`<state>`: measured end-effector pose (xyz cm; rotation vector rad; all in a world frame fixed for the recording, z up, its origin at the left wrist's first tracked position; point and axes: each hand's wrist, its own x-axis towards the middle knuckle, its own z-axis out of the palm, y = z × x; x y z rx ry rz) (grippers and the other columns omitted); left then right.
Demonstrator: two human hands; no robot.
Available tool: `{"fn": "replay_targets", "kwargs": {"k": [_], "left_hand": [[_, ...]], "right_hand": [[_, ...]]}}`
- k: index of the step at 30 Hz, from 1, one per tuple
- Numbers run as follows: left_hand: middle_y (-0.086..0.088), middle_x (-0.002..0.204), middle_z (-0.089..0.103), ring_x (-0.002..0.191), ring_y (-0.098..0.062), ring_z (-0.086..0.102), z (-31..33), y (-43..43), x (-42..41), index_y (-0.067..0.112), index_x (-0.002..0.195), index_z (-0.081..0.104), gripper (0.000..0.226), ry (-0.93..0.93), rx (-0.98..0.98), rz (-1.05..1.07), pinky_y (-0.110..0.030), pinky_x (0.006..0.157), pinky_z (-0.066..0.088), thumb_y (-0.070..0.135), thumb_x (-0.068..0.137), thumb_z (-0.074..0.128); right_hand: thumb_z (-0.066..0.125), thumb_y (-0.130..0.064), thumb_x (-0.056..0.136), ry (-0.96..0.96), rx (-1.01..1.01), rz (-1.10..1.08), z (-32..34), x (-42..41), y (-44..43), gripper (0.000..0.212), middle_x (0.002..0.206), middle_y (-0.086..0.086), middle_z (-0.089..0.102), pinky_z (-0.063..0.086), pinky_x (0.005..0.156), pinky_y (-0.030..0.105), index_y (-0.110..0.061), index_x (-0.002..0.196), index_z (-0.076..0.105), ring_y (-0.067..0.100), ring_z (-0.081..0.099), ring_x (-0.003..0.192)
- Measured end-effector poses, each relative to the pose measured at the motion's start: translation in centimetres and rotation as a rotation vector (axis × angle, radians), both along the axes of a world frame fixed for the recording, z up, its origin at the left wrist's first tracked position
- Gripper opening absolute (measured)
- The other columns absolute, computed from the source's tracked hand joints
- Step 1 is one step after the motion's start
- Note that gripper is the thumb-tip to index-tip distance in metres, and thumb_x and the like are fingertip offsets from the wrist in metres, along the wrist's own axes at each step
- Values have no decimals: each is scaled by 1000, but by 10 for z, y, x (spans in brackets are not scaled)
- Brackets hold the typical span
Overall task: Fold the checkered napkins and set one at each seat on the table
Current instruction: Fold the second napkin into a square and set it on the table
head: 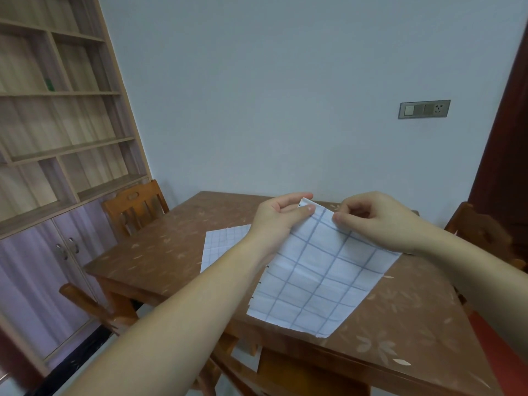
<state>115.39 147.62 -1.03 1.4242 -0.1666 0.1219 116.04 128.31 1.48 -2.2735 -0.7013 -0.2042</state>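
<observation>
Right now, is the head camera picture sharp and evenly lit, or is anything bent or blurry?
Head view: wide-angle distortion tilts the bookshelf and door inward; light is soft and dim, no glare or hard shadows; the held checkered napkin and table look fairly sharp; the lower-left corner is blurred.

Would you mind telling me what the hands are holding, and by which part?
Both hold one checkered napkin by its far edge: the left hand pinches the far corner, the right hand pinches the edge beside it.

Dim cool light, soft focus, edges bowed
</observation>
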Motion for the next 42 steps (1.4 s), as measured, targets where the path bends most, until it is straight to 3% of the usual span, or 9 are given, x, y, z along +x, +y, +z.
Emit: {"fn": "replay_targets", "kwargs": {"k": [6, 11, 14, 17, 21, 26, 31, 37, 42], "left_hand": [[2, 86, 76, 76, -12, 70, 1, 20, 9, 17, 98, 73, 13, 19, -22, 89, -29, 75, 57, 10, 89, 68], [-2, 95, 75, 79, -12, 70, -3, 33, 15, 20, 99, 73, 13, 35, -38, 146, -26, 70, 56, 12, 89, 67], [-2, 90, 74, 77, -12, 70, -5, 33, 18, 19, 102, 72, 15, 43, -90, 132, -24, 66, 57, 12, 90, 67], [0, 88, 74, 76, -11, 71, -2, 32, 19, 19, 106, 70, 17, 39, -190, 77, -24, 63, 56, 11, 92, 65], [0, 86, 74, 73, -11, 71, 3, 31, 21, 19, 109, 66, 19, 31, -341, 25, -25, 61, 56, 9, 93, 61], [-10, 120, 69, 105, -26, 65, -13, 30, 21, 14, 119, 65, 37, 123, -163, -96, -44, 91, 48, 21, 83, 71], [-9, 114, 73, 107, -25, 69, -34, 15, 12, 10, 114, 69, 25, 274, 28, -235, -41, 98, 51, 18, 91, 66], [-10, 104, 76, 94, -26, 73, -33, 9, 13, 7, 109, 71, 23, 233, 40, -89, -41, 81, 60, 16, 89, 69], [-9, 100, 76, 87, -22, 74, -34, 12, 14, 7, 108, 70, 24, 235, 33, -13, -32, 70, 60, 20, 89, 70]], "right_hand": [[71, -31, 86, 42, 28, -55, -4, 4, -27, 30, 58, -5, 65, 40, 55, 17, -13, 63, 68, 4, 53, 53], [73, -34, 84, 45, -44, -136, -9, 12, -47, 20, 68, -7, 73, 53, 80, 39, -24, 67, 74, 8, 69, 71], [78, -26, 79, 9, 126, -136, -10, 17, -46, 6, 74, -3, 75, 53, 82, 33, -22, 78, 74, 10, 70, 78], [73, -16, 83, 163, 488, -70, -13, 18, -42, 19, 82, 4, 76, 58, 76, 22, -22, 101, 69, 11, 71, 87], [67, -12, 89, 201, 514, -33, -27, 20, -32, 12, 90, -3, 78, 59, 74, 21, -15, 96, 75, 12, 73, 89], [63, -16, 92, 137, 713, -70, -22, 26, -25, 16, 72, -4, 75, 53, 54, 19, -14, 81, 74, 8, 67, 65], [65, -25, 92, 205, 883, -203, -28, 38, -26, 16, 97, 15, 75, 54, 89, 49, -14, 87, 76, 33, 71, 95], [69, -43, 78, 505, 821, -175, -51, 33, -31, 40, 97, 10, 77, 56, 78, 37, -9, 99, 72, 24, 73, 83], [65, -15, 86, 644, 583, -47, -65, 23, -37, 25, 103, 13, 76, 61, 70, 29, 0, 106, 70, 26, 74, 91]]}}
